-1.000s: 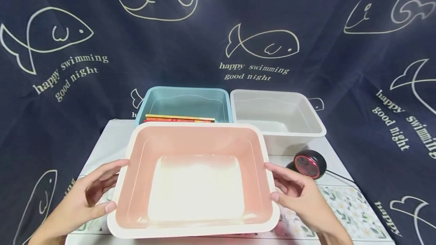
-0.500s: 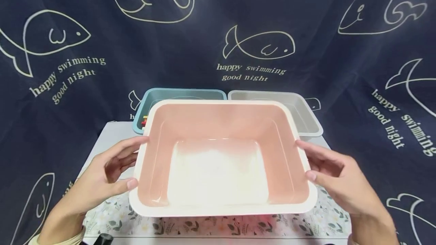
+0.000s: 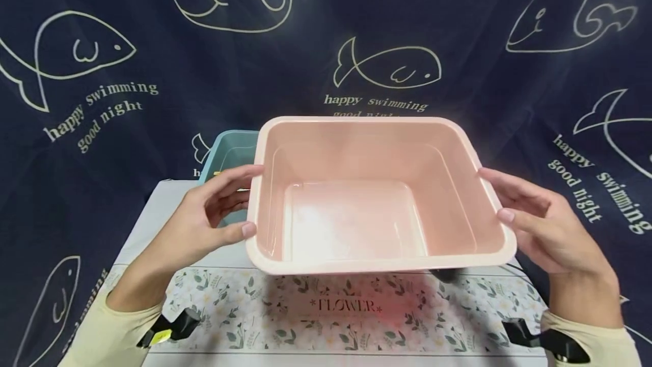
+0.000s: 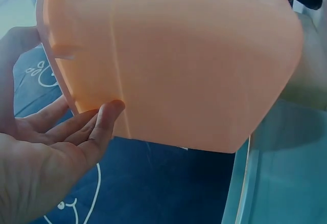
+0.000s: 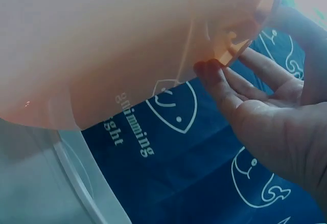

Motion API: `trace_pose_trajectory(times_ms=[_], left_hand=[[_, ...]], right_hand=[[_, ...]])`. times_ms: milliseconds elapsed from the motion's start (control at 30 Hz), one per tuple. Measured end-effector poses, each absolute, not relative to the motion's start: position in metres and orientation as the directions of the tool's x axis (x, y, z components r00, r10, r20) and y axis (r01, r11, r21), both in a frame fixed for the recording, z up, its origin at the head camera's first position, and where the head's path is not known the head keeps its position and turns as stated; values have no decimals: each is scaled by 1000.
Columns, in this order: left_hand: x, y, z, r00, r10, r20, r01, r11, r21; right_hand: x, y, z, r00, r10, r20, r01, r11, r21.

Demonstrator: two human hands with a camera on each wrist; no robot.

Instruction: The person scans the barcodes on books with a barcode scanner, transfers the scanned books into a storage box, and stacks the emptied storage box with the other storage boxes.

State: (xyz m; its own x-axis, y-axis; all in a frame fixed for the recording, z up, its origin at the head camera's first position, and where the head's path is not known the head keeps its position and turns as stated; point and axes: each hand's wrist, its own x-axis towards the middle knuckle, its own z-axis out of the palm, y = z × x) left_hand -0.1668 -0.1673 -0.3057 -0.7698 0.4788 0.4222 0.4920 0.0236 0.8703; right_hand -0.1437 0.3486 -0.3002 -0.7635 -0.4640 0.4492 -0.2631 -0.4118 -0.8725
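Observation:
A pink plastic bin (image 3: 372,154), with nothing inside it, is held up above the table and tilted so its opening faces the head camera. My left hand (image 3: 206,220) grips its left rim, thumb on the near side and fingers behind. On the opposite rim, my right hand (image 3: 547,222) holds in the same way. The left wrist view shows the bin's outer wall (image 4: 184,75), with fingertips under the rim. From the right wrist, the fingers (image 5: 217,83) are seen touching the underside of the rim.
Behind the pink bin stands a blue-green bin (image 3: 231,146), mostly hidden. A pale grey bin (image 5: 76,178) appears in the right wrist view. A black device (image 3: 445,274) peeks out below the pink bin. The white table (image 3: 168,203) carries a flower-patterned strip (image 3: 285,321).
Both hands have lifted the pink bin upward and to the right. It now hides the grey bin in the head view, and the flower strip has come into sight beneath it.

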Motion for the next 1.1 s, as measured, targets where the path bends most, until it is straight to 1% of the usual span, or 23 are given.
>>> trace_pose_trajectory(times_ms=[167, 400, 500, 633, 733, 900, 1100], left_hand=[[-181, -155, -301, -767, 475, 432, 491, -1, 871], [-205, -140, -294, -791, 473, 389, 433, -17, 901], [-215, -132, -291, -796, 470, 381, 406, -51, 912], [-229, -119, -287, -790, 486, 375, 385, -83, 919], [-240, -108, -283, -788, 496, 364, 380, -73, 922], [-261, -88, -276, -791, 493, 361, 386, -55, 921], [-286, -67, -274, -810, 478, 341, 371, -34, 928]], right_hand=[[-154, 359, -294, -764, -481, 430, -243, -403, -883], [-172, 375, -284, -753, -508, 419, -222, -403, -888], [-181, 382, -280, -758, -511, 405, -208, -399, -893], [-192, 392, -277, -773, -509, 378, -183, -391, -902], [-200, 403, -275, -779, -510, 366, -173, -386, -906], [-214, 419, -273, -783, -508, 358, -141, -415, -899], [-234, 434, -270, -807, -502, 311, -48, -468, -882]])
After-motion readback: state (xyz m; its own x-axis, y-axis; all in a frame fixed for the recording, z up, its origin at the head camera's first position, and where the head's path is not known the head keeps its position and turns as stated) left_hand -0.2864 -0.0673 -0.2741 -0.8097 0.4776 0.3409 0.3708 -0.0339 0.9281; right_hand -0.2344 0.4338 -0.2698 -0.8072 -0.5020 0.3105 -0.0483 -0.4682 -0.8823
